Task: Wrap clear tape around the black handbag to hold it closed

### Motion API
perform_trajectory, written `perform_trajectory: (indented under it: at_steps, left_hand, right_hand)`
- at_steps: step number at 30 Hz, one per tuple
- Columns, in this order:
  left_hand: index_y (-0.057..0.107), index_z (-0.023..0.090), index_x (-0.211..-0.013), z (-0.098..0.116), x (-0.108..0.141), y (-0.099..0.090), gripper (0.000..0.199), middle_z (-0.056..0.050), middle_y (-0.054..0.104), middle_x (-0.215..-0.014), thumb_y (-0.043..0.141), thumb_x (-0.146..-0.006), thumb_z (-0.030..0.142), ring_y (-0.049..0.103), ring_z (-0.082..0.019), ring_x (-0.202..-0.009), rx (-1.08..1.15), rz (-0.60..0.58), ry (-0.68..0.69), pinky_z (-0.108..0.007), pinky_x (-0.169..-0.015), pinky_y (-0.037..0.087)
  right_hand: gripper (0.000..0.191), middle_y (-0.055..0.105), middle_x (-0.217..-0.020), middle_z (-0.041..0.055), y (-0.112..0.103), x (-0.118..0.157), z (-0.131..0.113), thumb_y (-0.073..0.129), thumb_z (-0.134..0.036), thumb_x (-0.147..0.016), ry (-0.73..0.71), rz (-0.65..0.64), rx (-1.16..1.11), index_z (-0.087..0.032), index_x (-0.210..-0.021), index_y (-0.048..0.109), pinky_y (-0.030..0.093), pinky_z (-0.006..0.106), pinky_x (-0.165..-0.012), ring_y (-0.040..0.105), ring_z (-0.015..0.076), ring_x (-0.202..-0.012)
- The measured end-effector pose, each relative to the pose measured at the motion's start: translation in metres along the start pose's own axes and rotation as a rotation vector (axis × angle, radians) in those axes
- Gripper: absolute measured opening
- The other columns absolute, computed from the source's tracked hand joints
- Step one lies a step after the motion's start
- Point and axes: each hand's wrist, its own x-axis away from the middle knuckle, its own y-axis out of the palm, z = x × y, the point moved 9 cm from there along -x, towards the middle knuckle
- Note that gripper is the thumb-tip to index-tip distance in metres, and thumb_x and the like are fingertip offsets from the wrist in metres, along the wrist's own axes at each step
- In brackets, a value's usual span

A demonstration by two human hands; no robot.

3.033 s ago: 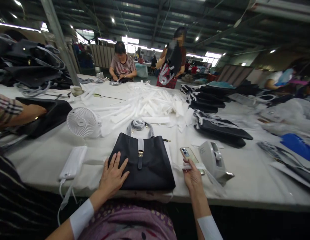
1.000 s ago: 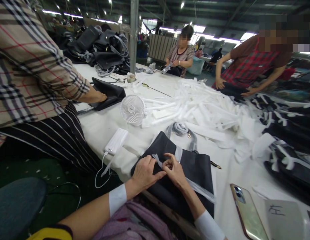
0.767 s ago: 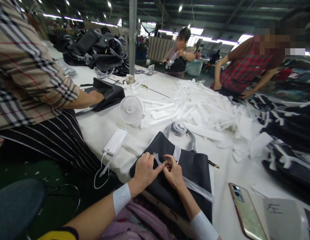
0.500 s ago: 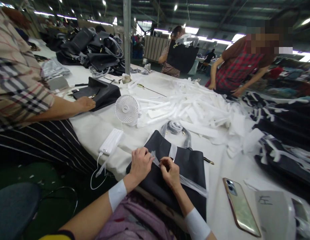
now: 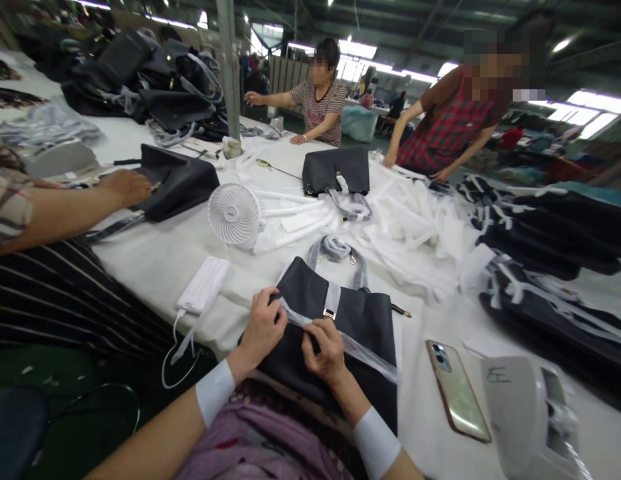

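Observation:
A black handbag lies on the white table before me, its wrapped handles pointing away. A translucent strip runs across its front below the gold clasp. My left hand pinches the strip's left end near the bag's left edge. Fingers curled, my right hand grips the strip just below the clasp.
Beyond the bag are a white fan, a white power bank, loose white strips and another black bag. A phone and tape dispenser lie right. Co-workers stand around the table.
The strip, bunched between my hands before, is now stretched flatter across the bag. The second black bag, earlier held up by a far co-worker, now rests on the table. The view has shifted right.

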Motion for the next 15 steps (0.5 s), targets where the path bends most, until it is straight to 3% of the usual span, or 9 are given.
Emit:
perform_trajectory:
  at_steps: [5,9,15]
  left_hand:
    - [0.052,0.019,-0.075,-0.015,0.004,-0.001,0.014,-0.008,0.053,-0.115,0.051,-0.080,0.007,0.050,-0.024,-0.112,0.204,0.029,-0.098,-0.045,-0.099,0.045]
    - [0.053,0.019,-0.074,-0.020,0.005,0.002,0.013,-0.009,0.055,-0.115,0.051,-0.081,0.008,0.051,-0.024,-0.111,0.270,0.042,-0.158,-0.046,-0.099,0.045]
    - [0.060,0.020,-0.075,-0.030,0.004,-0.009,0.009,-0.007,0.060,-0.111,0.058,-0.084,0.021,0.054,-0.023,-0.111,0.434,0.104,-0.298,-0.045,-0.103,0.042]
  right_hand:
    - [0.031,0.064,-0.095,0.0100,0.018,-0.003,-0.008,0.049,-0.014,-0.088,-0.164,-0.104,0.192,-0.018,-0.115,0.063,0.053,0.036,-0.076,0.059,0.0200,-0.084]
    - [0.038,0.064,-0.101,0.0108,0.035,-0.005,-0.007,0.047,-0.018,-0.093,-0.189,-0.217,0.326,-0.017,-0.130,0.055,0.053,0.034,-0.080,0.060,0.0197,-0.088]
    - [0.035,0.063,-0.095,0.0099,0.041,-0.009,-0.002,0.044,-0.018,-0.096,-0.193,-0.230,0.449,-0.019,-0.128,0.058,0.052,0.032,-0.076,0.059,0.0191,-0.083]
